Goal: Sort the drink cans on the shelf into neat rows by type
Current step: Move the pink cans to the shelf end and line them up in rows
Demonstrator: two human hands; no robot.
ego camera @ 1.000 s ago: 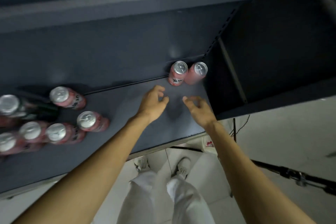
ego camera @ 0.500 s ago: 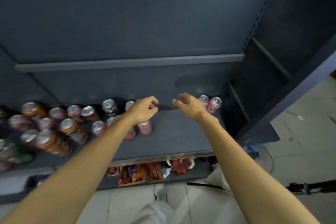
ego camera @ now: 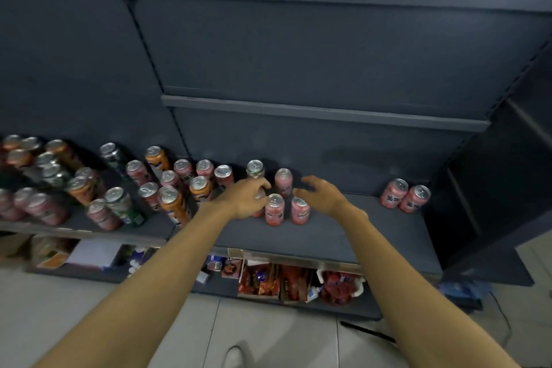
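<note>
Both hands [ego camera: 248, 199] [ego camera: 321, 196] loosely curled, empty | pink cans [ego camera: 274, 209] between | orange cans [ego camera: 174, 203] left

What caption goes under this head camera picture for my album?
Two hands reach for pink cans mid-shelf; two pink cans stand far right.

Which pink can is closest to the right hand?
The pink can on the right of the front pair, partly tucked under the right hand. Its twin stands further left, and the two pink cans at the shelf's right end are far off.
</note>
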